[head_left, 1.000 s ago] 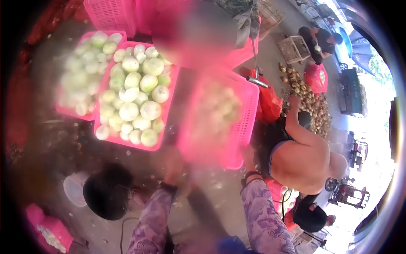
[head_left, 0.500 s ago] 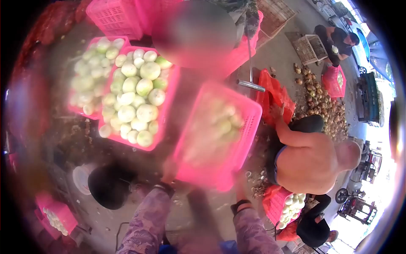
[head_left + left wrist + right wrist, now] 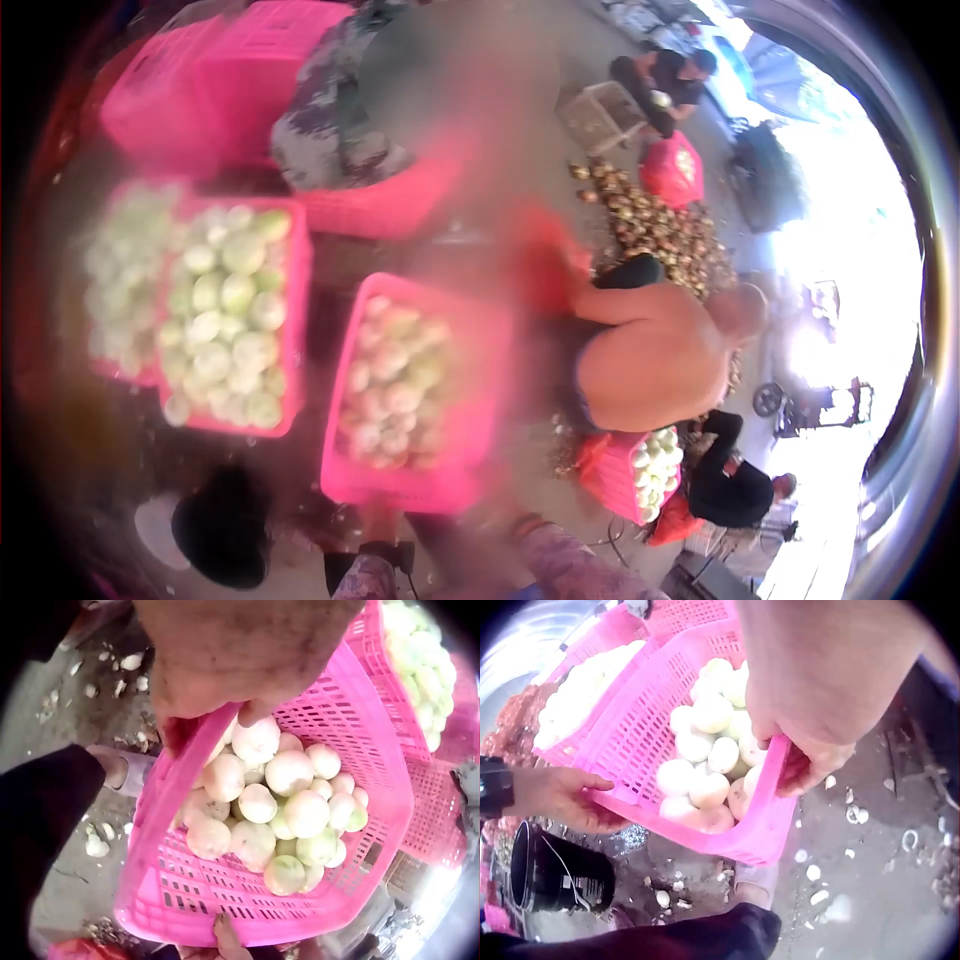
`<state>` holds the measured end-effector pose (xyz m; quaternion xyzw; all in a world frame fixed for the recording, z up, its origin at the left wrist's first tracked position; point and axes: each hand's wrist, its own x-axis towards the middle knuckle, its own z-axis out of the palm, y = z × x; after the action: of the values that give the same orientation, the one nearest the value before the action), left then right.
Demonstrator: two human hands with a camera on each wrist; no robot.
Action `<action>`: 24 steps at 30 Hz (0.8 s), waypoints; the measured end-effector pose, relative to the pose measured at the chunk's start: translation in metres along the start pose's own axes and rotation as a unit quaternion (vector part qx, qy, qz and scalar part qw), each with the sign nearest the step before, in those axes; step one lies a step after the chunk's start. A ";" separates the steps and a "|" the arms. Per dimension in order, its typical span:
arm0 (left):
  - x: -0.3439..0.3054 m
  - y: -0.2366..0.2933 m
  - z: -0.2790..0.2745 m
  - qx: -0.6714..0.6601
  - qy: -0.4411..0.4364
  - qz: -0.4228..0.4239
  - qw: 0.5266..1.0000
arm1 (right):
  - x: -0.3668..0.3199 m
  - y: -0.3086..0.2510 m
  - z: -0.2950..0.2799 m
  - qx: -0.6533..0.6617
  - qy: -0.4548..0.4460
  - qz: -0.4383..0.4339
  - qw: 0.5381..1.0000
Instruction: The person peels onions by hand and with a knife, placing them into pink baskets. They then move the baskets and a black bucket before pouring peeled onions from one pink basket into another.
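Both hands hold a pink plastic crate (image 3: pixel 345 470) partly filled with peeled onions (image 3: pixel 289 772). My left hand (image 3: pixel 232 660) grips one side of its rim from above, the fingers curled over the edge in the left wrist view. On the opposite side, my right hand (image 3: pixel 802 746) curls round the rim, its thumb and fingers on either side of the edge. The crate is tilted in both wrist views, with the onions gathered toward one end. In the head view both hands are blurred at the crate's near end.
Two crates (image 3: pixel 298 330) heaped with peeled onions stand to the left. A black bucket (image 3: pixel 562 870) is near my left side. On the right a person (image 3: pixel 650 350) crouches by a red bag (image 3: pixel 545 260) and unpeeled onions (image 3: pixel 665 230). Onion scraps (image 3: pixel 817 896) litter the floor.
The head view has swung, so the crates now appear further left and lower. The held crate has shifted with both hands on it. The crouching person's arm has moved from the onion pile to the red bag.
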<state>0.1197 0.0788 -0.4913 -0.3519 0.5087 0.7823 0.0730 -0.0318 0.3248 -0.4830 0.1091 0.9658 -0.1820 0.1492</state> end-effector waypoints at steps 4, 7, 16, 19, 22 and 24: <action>0.017 -0.064 -0.006 0.034 0.088 0.011 0.995 | 0.071 -0.033 -0.020 0.015 0.010 -0.064 0.998; 0.014 -0.107 -0.014 0.264 0.063 0.111 0.956 | 0.158 -0.071 -0.050 -0.003 0.033 -0.147 0.989; -0.002 -0.150 0.003 0.003 0.215 -0.045 0.976 | 0.278 -0.205 -0.015 -0.072 -0.037 -0.344 0.936; -0.022 -0.102 -0.001 -0.049 0.203 -0.048 0.977 | 0.269 -0.205 -0.021 -0.052 -0.032 -0.359 0.931; -0.042 -0.039 -0.014 -0.102 0.212 -0.050 0.971 | 0.304 -0.163 0.005 -0.163 -0.082 -0.350 0.919; -0.048 -0.001 -0.026 -0.140 0.212 -0.038 0.966 | 0.285 -0.171 -0.003 -0.068 -0.079 -0.424 0.900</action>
<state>0.1685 0.0690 -0.4686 -0.5358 0.3838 0.7499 -0.0573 -0.3438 0.2150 -0.5194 -0.3357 0.9157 -0.1701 0.1408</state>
